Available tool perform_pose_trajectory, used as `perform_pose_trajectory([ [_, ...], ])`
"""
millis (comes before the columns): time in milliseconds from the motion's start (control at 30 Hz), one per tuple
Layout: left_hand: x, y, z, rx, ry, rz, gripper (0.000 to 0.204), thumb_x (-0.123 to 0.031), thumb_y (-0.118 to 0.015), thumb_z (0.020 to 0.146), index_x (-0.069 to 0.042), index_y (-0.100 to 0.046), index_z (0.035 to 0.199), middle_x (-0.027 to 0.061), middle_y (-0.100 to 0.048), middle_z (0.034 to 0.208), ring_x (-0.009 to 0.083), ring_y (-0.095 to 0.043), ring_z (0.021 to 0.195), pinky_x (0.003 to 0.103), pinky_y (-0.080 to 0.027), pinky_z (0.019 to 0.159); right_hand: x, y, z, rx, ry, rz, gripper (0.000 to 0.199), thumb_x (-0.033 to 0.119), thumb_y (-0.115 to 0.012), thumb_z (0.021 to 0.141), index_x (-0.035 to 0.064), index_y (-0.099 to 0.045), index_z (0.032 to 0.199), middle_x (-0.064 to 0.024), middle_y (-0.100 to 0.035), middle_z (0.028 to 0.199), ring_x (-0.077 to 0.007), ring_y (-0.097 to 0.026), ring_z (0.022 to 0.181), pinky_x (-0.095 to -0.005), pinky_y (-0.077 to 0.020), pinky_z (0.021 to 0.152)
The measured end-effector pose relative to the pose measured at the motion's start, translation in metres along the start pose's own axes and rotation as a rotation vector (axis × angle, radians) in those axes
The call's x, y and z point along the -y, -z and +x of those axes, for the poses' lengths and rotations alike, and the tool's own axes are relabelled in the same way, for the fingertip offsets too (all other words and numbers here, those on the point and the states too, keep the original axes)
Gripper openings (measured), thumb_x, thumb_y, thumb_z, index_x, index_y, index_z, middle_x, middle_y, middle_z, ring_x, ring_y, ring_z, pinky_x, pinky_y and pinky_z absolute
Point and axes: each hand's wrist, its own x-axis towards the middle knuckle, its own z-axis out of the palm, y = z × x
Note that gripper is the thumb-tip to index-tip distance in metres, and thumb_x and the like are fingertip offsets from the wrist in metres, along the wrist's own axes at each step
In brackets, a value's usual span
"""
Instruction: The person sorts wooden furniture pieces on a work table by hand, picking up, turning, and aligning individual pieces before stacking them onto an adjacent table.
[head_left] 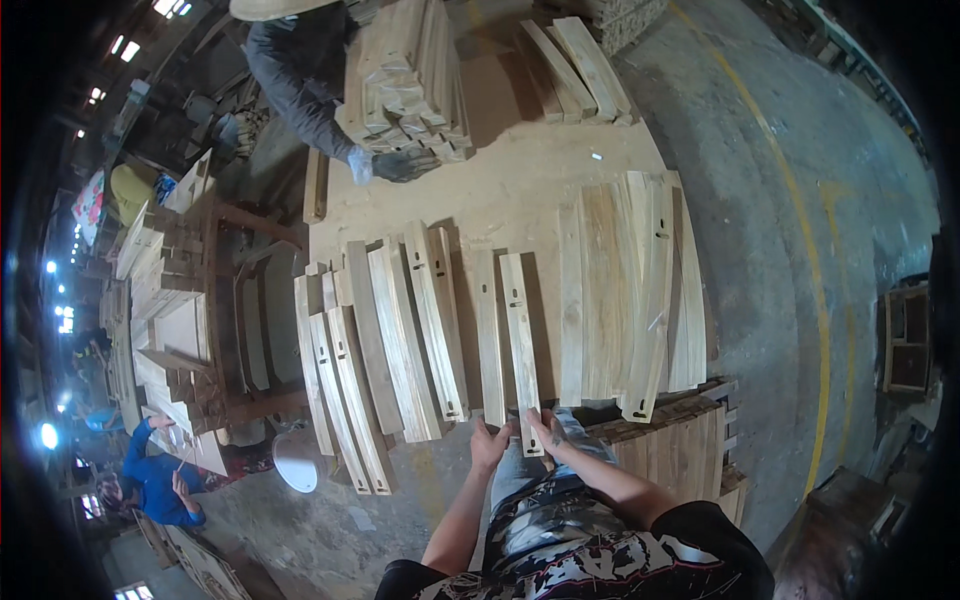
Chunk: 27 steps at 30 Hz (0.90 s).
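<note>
1. The held slat [518, 340] projects past the near edge of the table [510, 180]; loosening your right hand [547, 432] could let it tip off.
2. That hand is curled around the projecting end.
3. Your left hand [489, 446] half-curls by the neighbouring slat [489, 340]; I cannot tell whether it grips.

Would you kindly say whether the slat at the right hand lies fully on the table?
No; the slat overhangs the table, its near end over the jeans.
</note>
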Motion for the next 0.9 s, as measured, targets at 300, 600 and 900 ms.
perform_pose_trajectory([
  [300, 0.020, 0.003, -0.003, 0.089, -0.102, -0.176, 0.040, -0.026, -0.071, 0.084, 0.002, -0.055, 0.107, 0.0090, -0.066, 0.078, 0.0154, -0.063, 0.067, 0.030, -0.051, 0.061, -0.008, 0.008, 0.004, 0.115, -0.032, 0.080, 0.061, 0.062, -0.056, 0.089, 0.0037, -0.058, 0.105, -0.0056, -0.062, 0.087, -0.0138, -0.057, 0.083, -0.0292, -0.0463, 0.070],
  [600, 0.062, 0.001, 0.009, 0.396, 0.037, -0.619, 0.040, -0.026, -0.065, 0.089, 0.000, -0.056, 0.118, 0.0081, -0.066, 0.098, 0.0149, -0.062, 0.086, 0.029, -0.049, 0.076, -0.016, 0.014, 0.003, 0.250, -0.120, 0.109, 0.061, 0.060, -0.050, 0.093, 0.0039, -0.060, 0.114, -0.0038, -0.064, 0.097, -0.0122, -0.060, 0.091, -0.0296, -0.0479, 0.079],
  [900, 0.061, -0.005, 0.022, 0.127, 0.184, -0.725, 0.042, -0.042, -0.051, 0.100, -0.002, -0.061, 0.110, 0.0031, -0.063, 0.093, 0.0089, -0.056, 0.081, 0.025, -0.047, 0.068, 0.003, 0.019, -0.015, 0.288, -0.265, 0.107, 0.063, 0.061, -0.048, 0.093, 0.0056, -0.058, 0.121, -0.0060, -0.064, 0.107, -0.0144, -0.062, 0.097, -0.0335, -0.0537, 0.082],
])
